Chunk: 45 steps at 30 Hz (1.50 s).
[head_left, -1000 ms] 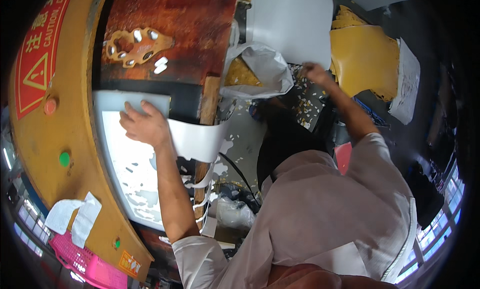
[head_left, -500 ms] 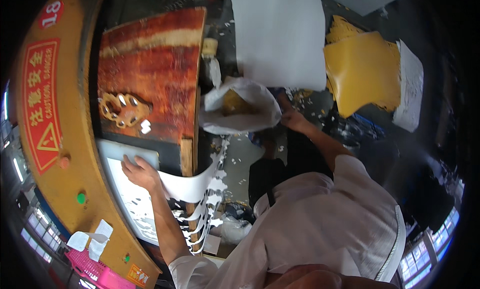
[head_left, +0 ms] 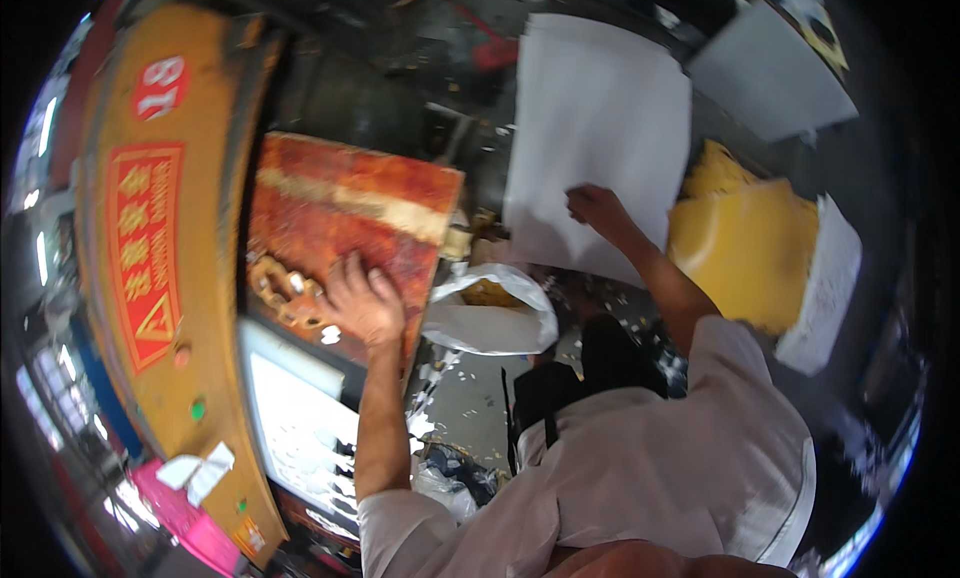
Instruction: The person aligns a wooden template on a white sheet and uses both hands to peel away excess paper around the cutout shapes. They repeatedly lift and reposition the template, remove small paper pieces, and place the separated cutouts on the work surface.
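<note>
My left hand (head_left: pixel 362 303) is spread over the red-brown board (head_left: pixel 400 183), its fingertips beside a tan cutting die (head_left: pixel 283 290) with looped, rounded walls. I cannot tell whether the fingers touch the die. Small white cut pieces (head_left: pixel 331 335) lie by the die. My right hand (head_left: pixel 597 210) is held over a stack of large white sheets (head_left: pixel 600 108), fingers curled, and nothing shows in it. Between the two arms an open white sack (head_left: pixel 545 323) has yellow material inside. Below the board, a bright white panel (head_left: pixel 290 393) lies partly under cut-out scrap.
A yellow machine beam (head_left: pixel 150 228) with red warning signs and buttons runs along the left. At the right lie yellow sheets (head_left: pixel 745 248), a white slab (head_left: pixel 825 288) and a grey-white sheet (head_left: pixel 770 73). Scraps litter the floor. A pink basket (head_left: pixel 195 523) stands at lower left.
My left hand has gone from the white panel up to the board by the die. My right hand has left the sack's rim and moved over the white sheets. The view has shifted.
</note>
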Each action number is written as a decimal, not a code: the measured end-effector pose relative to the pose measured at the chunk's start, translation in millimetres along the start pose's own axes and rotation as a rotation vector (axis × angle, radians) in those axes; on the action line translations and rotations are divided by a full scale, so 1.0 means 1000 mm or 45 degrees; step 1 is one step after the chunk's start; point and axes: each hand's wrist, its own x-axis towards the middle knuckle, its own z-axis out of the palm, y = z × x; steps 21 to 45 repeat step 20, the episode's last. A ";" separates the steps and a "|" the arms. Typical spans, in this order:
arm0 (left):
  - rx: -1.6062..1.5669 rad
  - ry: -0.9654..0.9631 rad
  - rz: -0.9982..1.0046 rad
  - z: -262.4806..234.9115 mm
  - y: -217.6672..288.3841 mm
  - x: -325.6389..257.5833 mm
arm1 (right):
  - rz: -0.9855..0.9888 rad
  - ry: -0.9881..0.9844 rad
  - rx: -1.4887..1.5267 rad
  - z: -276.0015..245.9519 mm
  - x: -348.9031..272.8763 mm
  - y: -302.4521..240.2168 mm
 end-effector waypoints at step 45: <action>0.080 0.022 0.008 0.020 -0.017 -0.016 | 0.566 0.102 0.126 0.055 -0.262 0.176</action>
